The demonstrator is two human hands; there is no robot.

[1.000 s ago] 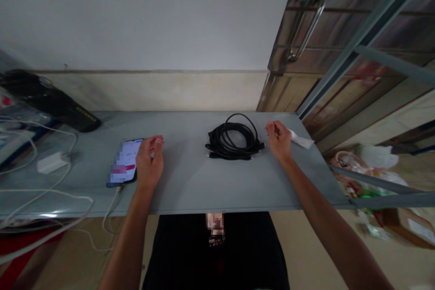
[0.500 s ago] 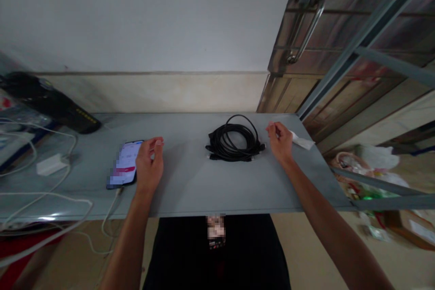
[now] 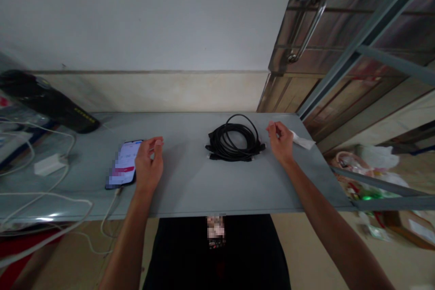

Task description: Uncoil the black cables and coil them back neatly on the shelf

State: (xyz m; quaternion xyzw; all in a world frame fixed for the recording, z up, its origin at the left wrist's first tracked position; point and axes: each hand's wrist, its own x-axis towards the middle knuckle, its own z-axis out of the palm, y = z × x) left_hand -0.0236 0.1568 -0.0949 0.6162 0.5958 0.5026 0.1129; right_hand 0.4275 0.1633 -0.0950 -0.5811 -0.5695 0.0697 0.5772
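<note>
A bundle of black cable lies coiled on the grey tabletop, with plugs at its sides and one loop standing up at the back. My right hand rests just to its right, apart from it, fingers loosely curled with a gap by the thumb and nothing visible in them. A white strip, perhaps paper, lies beside that hand and is partly hidden by it. My left hand rests at the right edge of a lit phone, fingers slightly bent, thumb apart, holding nothing.
A black bottle lies at the back left. White cables and a white adapter spread over the left side; one cable runs to the phone. A wall closes the back. A metal frame rises on the right, beyond which lie plastic bags.
Both hands keep their places and the cable coil has not moved. The view has shifted very slightly.
</note>
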